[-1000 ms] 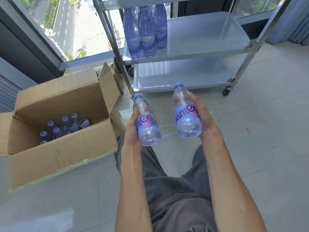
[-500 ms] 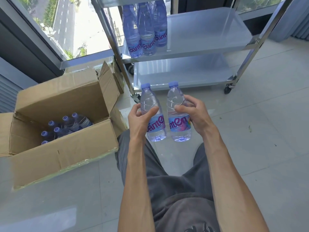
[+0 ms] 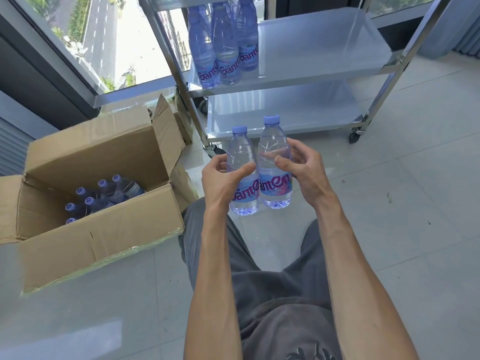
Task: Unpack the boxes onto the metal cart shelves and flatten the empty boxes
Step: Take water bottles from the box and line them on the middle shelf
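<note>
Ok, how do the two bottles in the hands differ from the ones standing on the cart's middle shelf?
The two held bottles hang in mid-air side by side, one in the left hand, one in the right hand; the shelf bottles stand free in a tight cluster at the left end of the middle shelf. All are upright, with lilac caps and the same label.

both bare forearms reach forward from the bottom of the view, wrists close together in front of the knees. the left hand (image 3: 220,181) has its grip curled round the left bottle (image 3: 242,172), thumb across the front. the right hand (image 3: 304,170) holds the right bottle (image 3: 274,162), thumb on its front, fingers loosely bent behind. both bottles stand upright, side by side.
</note>
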